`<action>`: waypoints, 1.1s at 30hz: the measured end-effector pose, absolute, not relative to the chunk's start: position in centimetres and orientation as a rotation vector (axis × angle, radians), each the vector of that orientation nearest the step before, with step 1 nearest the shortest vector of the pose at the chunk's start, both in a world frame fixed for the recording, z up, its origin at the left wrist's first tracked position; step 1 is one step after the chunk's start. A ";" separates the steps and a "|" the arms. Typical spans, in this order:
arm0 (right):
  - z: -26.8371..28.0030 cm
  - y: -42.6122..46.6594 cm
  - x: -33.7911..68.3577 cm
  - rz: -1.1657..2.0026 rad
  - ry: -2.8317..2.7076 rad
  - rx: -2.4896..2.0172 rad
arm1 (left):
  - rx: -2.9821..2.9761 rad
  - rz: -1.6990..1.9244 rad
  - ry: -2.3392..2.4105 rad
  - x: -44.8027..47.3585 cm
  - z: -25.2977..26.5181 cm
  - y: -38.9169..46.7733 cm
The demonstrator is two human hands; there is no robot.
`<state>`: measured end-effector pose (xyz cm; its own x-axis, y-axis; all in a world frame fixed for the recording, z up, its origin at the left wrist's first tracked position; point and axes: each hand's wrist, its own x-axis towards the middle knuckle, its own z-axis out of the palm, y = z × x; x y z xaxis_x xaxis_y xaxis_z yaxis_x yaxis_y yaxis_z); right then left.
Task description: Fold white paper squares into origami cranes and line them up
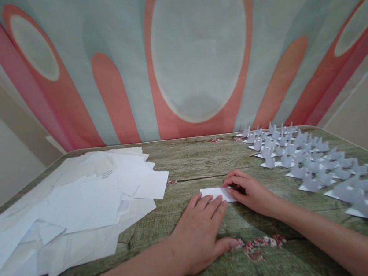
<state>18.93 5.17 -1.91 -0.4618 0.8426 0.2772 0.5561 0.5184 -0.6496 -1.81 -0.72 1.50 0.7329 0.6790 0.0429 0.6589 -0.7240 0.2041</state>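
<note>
A small folded white paper (215,192) lies on the wood-patterned table, in front of me near the middle. My left hand (203,231) rests palm down, its fingers stretched out with their tips on the paper's near edge and its thumb spread to the right. At the paper's right end, my right hand (248,188) pinches the edge between thumb and fingers. Part of the paper is hidden under the fingers of both hands.
Loose white paper sheets (87,197) form a wide, overlapping pile on the left. Several rows of folded paper birds (308,155) stand along the right side. A patterned cloth backdrop (126,96) hangs behind the table (186,160).
</note>
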 end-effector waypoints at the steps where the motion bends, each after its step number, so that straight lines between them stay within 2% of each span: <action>1: -1.9 5.2 18.9 0.644 -2.180 -1.132 | 2.762 0.183 1.075 -1.8 1.6 -0.6; 12: -2.0 5.3 19.0 0.624 -2.187 -1.128 | 2.740 0.282 1.083 -1.8 2.4 0.5; 33: -1.6 4.5 18.9 0.515 -2.150 -1.042 | 2.854 0.254 1.067 -1.9 1.8 0.6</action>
<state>18.87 4.48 -1.62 -0.4452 0.7978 0.4066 0.5273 0.6006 -0.6011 -1.92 0.57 1.82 0.7430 0.6575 0.1252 0.6435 -0.7532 0.1365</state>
